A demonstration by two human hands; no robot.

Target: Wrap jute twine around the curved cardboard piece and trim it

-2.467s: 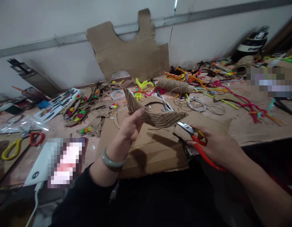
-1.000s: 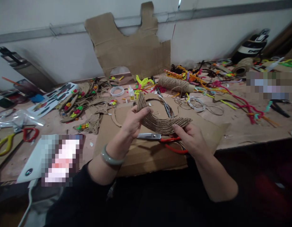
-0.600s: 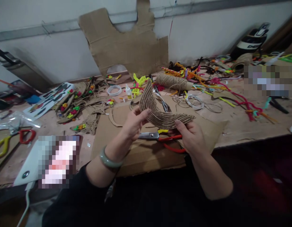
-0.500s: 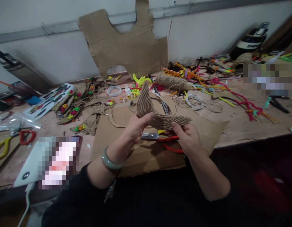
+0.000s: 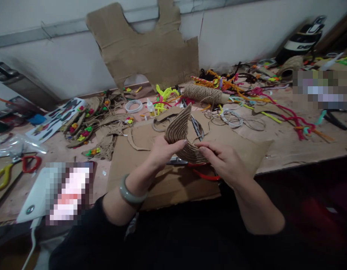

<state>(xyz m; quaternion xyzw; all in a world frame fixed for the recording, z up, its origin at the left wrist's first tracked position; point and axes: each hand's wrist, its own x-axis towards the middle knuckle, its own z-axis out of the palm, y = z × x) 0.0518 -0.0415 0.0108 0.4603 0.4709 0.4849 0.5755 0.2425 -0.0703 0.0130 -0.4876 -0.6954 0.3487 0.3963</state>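
Between my hands is a curved, crescent-like piece [image 5: 177, 129] covered in rows of brown twine, raised above the cardboard sheet [image 5: 128, 176]. My left hand [image 5: 163, 152] grips its left part, thumb laid across the ridged face. At its right end, my right hand [image 5: 222, 159] pinches the piece with thumb and index finger and hides that tip. Under the hands lie red-handled scissors [image 5: 205, 175], partly covered by the piece and my fingers. A cut cardboard ring shape [image 5: 136, 140] lies just beyond my left hand.
A twine spool [image 5: 203, 93], a small glue bottle [image 5: 150, 107] and tangled coloured cords [image 5: 291, 116] lie behind. Twine-covered pieces with bright knots [image 5: 81, 127] are heaped at left, near more scissors [image 5: 31, 164] and a white power bank [image 5: 35, 193]. A large cardboard cutout [image 5: 150, 52] leans on the wall.
The twine-covered piece has turned, its right end now hidden behind my right hand. My right hand has shifted from a thumb-on-top hold to a pinch near that end.
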